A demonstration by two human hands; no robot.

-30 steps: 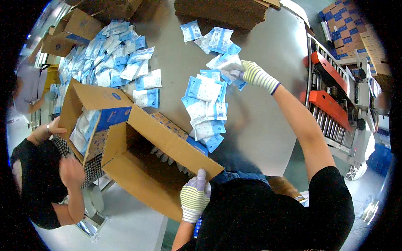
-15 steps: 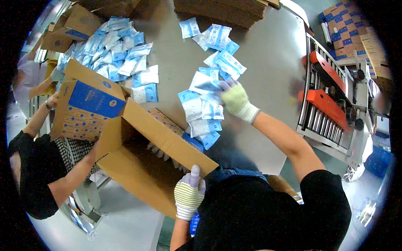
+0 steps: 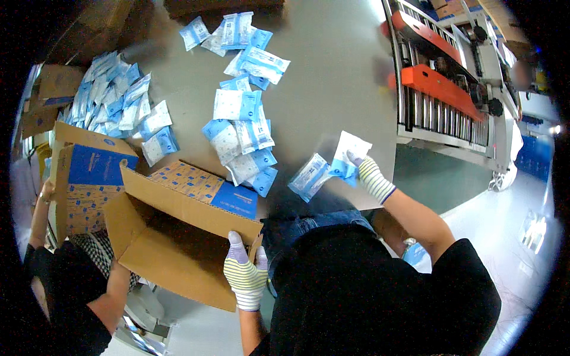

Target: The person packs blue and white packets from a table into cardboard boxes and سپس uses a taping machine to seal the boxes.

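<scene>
My left hand [image 3: 245, 274], in a striped knit glove, grips the near corner of an open cardboard box [image 3: 178, 255], thumb up against its wall. The box tilts at the table's near edge, and bare brown cardboard shows inside. My right hand [image 3: 373, 178], also gloved, pinches a blue-and-white soft packet [image 3: 351, 148] at the table's near right edge, thumb on top. A second packet [image 3: 310, 177] lies against it on the left; whether my fingers also hold this one is hidden. A loose row of similar packets [image 3: 246, 136] runs up the middle of the grey table.
Another person's arm [image 3: 113, 291] reaches in at left beside a second printed box [image 3: 95, 184]. Behind that box lies a packet heap [image 3: 110, 92]. A roller conveyor with orange guards [image 3: 436, 89] stands to the right. Stacked cardboard [image 3: 222, 6] sits at the far edge.
My right hand has moved from the packet row to the table's near right edge, with packets there now. My left hand stays on the box. The whole view has shifted.
</scene>
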